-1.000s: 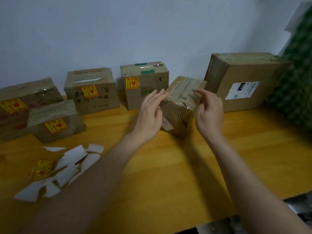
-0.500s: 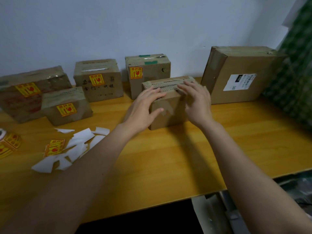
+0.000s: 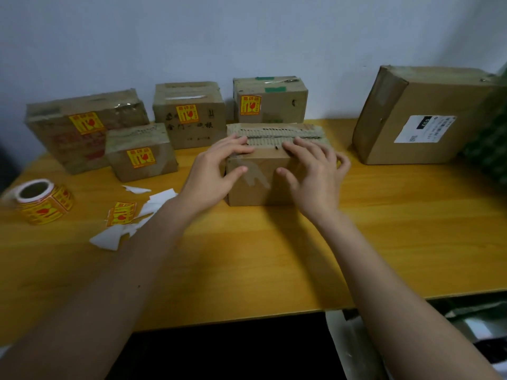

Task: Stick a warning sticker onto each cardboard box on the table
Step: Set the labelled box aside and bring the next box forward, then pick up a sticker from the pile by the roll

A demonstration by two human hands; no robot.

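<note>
Both hands on the middle box (image 3: 258, 182), mid-tabletop, upright, flat on the wood, no sticker showing on its near face. Left hand (image 3: 211, 174) over the box's left top edge: fingers spread and lightly bent across the torn, ragged top, thumb down on the near face, gripping the corner. Right hand (image 3: 315, 174) over the right part: fingers bent over the top, thumb pressed to the near face, little finger off past the right side.

Along the back edge, against the wall, three stickered boxes: wide box (image 3: 82, 127) at the back-left corner, inked box (image 3: 189, 116) next, taped box (image 3: 270, 101) with green tape behind the middle box. Small box (image 3: 141, 152), also stickered, just in front of the wide one. Big box (image 3: 417, 116) toward the back-right corner, tilted against the wall, bearing a white shipping label only, well apart from the hands.

Sticker roll (image 3: 44, 201) near the left edge, lying on its side. Loose sticker (image 3: 122, 213) between roll and left forearm, amid white backing scraps (image 3: 109, 237). Table (image 3: 384, 229) bare wood toward the front-right corner.
</note>
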